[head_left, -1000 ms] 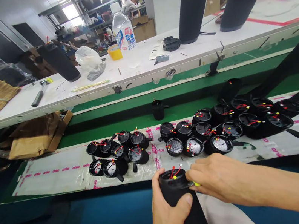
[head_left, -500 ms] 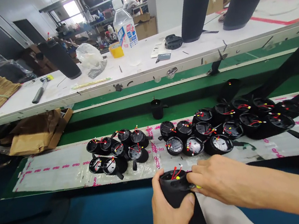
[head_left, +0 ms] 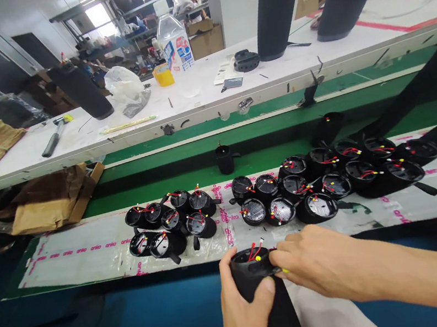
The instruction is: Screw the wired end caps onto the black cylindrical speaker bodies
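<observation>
A black cylindrical speaker body [head_left: 252, 276] stands upright between my hands, its top end uncovered and red wires with small white and yellow connectors rising from it. My left hand [head_left: 246, 309] is wrapped round its left side, thumb across the front. At the right of the rim, my right hand [head_left: 302, 261] has its fingers closed. A dark piece with a small yellow bit [head_left: 285, 270] shows under those fingers, too hidden to name. On the bench beyond are several similar speaker bodies [head_left: 280, 210], tops uncovered and wires sticking out.
A raised white shelf [head_left: 134, 137] runs across the back, bearing a plastic bottle [head_left: 178, 53], a hammer [head_left: 55, 136], yellow tape [head_left: 163, 75] and more tall black speaker bodies [head_left: 277, 11]. Brown paper and cardboard [head_left: 47, 206] lie at left. One speaker body [head_left: 225, 160] stands behind the others.
The view has shifted slightly, so the shelf and its things sit a little further left. Both hands keep their hold at the speaker's top, with little visible movement.
</observation>
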{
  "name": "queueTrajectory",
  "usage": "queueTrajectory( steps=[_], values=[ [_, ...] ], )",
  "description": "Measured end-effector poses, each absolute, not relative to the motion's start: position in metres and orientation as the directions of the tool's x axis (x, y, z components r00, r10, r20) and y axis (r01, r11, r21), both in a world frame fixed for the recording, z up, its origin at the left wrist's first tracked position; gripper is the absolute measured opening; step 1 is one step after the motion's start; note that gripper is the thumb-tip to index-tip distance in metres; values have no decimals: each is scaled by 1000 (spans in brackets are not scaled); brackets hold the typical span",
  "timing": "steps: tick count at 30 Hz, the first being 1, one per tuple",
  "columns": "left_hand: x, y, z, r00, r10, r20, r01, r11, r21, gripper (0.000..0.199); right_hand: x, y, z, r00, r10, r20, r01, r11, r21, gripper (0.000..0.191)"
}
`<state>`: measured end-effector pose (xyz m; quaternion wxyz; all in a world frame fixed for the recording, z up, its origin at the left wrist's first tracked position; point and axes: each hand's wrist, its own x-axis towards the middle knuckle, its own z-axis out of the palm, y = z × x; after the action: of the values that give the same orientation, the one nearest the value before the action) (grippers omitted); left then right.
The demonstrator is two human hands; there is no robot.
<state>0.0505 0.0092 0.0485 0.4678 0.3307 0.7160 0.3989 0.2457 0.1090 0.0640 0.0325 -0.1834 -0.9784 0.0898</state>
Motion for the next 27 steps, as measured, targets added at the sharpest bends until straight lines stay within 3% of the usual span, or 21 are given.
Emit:
queueTrajectory(
  steps=[5, 8, 11, 16, 27],
  values=[
    [34, 9, 39, -138, 894, -426, -143, 407, 902, 88, 250, 113, 63, -914, 403, 44, 341, 821, -458, 3],
    [34, 9, 36, -104, 878, -466, -222, 436, 872, 84, 254, 115, 71, -878, 473, 65, 367, 755, -543, 7],
    [38, 8, 40, -154, 895, -419, -184, 391, 902, 88, 252, 115, 78, -858, 512, 42, 434, 766, -474, 8],
    [43, 8, 49, -216, 891, -399, -28, 402, 915, 83, 246, 106, 76, -899, 436, 36, 412, 873, -261, 8],
    [50, 10, 65, -300, 862, -408, 93, 452, 887, 75, 246, 105, 67, -923, 375, 84, 357, 918, -171, 17]
  ],
)
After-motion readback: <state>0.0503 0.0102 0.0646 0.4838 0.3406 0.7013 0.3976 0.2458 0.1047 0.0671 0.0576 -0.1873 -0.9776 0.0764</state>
